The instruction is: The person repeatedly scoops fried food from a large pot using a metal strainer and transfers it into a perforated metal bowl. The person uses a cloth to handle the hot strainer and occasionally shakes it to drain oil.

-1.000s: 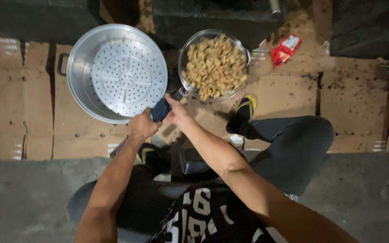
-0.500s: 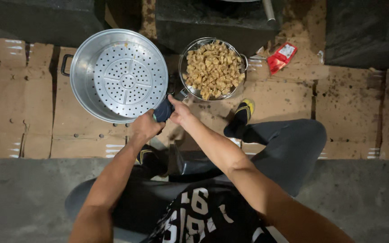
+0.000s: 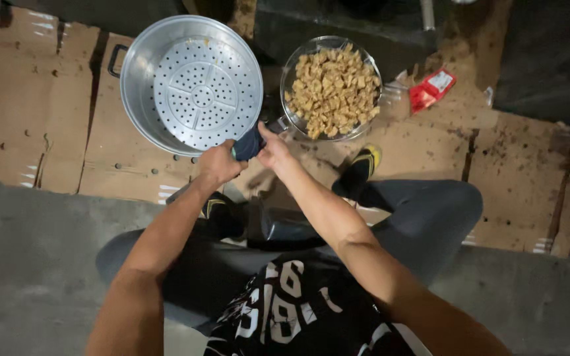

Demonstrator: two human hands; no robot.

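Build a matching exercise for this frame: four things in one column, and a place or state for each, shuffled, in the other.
Things:
1. steamer pot
2. glass bowl
3. red packet
4. dark cloth

Places or states:
a. lying on the cardboard to the right of the bowl
b. held between the left hand and the right hand
c. holds nothing but its perforated metal base
d. full of tan chunks

Pairs: 1-c, 2-d, 3-a, 4-b
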